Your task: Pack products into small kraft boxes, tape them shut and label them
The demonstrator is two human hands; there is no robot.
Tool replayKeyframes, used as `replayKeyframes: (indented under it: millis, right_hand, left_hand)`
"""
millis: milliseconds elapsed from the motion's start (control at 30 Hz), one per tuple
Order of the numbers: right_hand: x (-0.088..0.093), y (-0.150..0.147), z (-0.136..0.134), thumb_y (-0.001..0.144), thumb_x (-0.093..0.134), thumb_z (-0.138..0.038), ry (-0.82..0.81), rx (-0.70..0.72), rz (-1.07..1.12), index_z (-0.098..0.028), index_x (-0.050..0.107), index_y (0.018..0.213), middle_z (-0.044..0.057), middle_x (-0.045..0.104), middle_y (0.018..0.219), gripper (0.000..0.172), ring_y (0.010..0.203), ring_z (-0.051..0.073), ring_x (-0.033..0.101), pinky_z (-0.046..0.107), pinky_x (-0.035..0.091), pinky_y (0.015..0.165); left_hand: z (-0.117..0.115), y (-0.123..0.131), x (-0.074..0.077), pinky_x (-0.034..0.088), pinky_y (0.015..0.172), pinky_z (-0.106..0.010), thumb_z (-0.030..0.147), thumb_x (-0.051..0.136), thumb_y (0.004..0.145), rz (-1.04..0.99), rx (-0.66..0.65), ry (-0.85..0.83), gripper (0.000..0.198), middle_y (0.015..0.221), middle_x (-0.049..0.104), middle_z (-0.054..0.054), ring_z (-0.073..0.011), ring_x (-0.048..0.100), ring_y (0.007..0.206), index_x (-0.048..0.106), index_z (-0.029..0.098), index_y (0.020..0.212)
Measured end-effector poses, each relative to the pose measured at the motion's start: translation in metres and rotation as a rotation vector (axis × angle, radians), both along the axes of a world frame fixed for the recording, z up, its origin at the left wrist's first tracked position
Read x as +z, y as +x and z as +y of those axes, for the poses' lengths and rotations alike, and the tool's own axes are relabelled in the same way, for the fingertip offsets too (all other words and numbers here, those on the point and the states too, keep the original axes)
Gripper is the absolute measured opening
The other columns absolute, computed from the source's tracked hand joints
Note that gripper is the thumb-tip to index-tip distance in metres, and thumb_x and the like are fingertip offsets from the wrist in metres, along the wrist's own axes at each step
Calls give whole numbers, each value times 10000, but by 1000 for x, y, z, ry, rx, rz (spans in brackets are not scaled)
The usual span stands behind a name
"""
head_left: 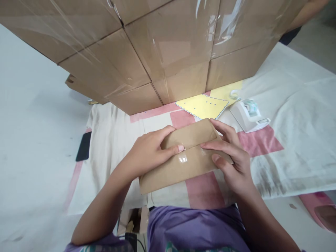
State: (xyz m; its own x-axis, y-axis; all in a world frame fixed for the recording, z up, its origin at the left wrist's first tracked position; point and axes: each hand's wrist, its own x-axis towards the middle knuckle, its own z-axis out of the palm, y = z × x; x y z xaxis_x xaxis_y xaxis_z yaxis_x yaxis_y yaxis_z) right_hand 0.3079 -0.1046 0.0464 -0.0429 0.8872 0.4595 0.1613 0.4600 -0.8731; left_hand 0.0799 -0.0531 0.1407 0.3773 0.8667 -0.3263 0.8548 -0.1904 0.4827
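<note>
A small brown cardboard box point(168, 172) lies tilted in front of me, low over the cloth, with its flaps meeting along a seam. Across that seam shines a short piece of clear tape point(183, 159). My left hand point(154, 148) grips the box's left side, its thumb pressing on the top by the seam and the other fingers hidden behind. My right hand point(233, 154) holds the right end, with the index finger laid along the seam, the thumb on the near flap and another finger at the far corner.
Behind the box rises a wall of stacked, taped cartons point(178, 45). A white tape dispenser point(249, 115) stands at the right beside yellow sheets point(204, 105). A black phone point(84, 146) lies at the cloth's left edge. Part of another person's arm point(308, 12) shows at upper right.
</note>
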Motion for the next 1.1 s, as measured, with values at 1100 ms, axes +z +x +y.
replayKeyframes:
  millis: [1100]
  right_hand:
    - [-15,-217,153,945,573,-188,131,1031,-1069,-216,720,1216,101,624,1123,310,939,234,625,314,421,729]
  left_hand:
    - [-89,-53,-9,420,965,-510,539,651,889,-210,208,-29,321,1015,749,-9,-281,685,951,652,260,1047]
